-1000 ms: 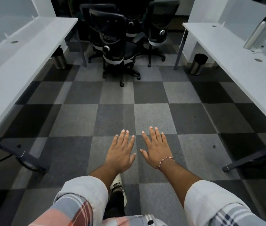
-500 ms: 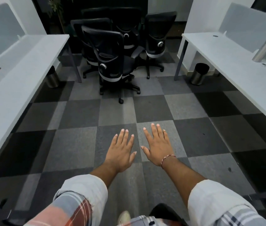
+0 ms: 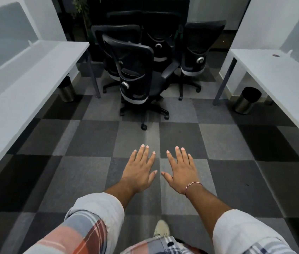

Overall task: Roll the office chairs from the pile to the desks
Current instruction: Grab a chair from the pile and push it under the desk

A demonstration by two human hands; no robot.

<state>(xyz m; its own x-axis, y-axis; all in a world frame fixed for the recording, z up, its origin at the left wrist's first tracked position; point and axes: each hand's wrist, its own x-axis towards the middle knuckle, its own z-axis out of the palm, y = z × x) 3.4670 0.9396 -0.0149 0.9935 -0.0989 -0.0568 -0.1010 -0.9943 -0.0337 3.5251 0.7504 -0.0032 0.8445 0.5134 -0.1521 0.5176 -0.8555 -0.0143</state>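
Grey checkered carpet tiles (image 3: 181, 140), white walls (image 3: 266, 19), steel bins (image 3: 245, 103) both sides, possibly a plant (image 3: 82, 8) in the dim far corner.

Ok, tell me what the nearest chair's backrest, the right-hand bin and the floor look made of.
Nearest chair backrest: probably black mesh in a matte plastic frame, see-through weave. Right-hand bin: likely brushed steel, soft reflections. Floor: carpet tiles, fuzzy grey squares.

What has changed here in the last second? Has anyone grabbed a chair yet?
The person has walked forward, so the cluster of black mesh office chairs looks nearer; the metal bottle on the right white desk has slipped out of view. Nothing was taken hold of. The left hand and right hand stay open, palms down, touching nothing; the chairs have not moved.
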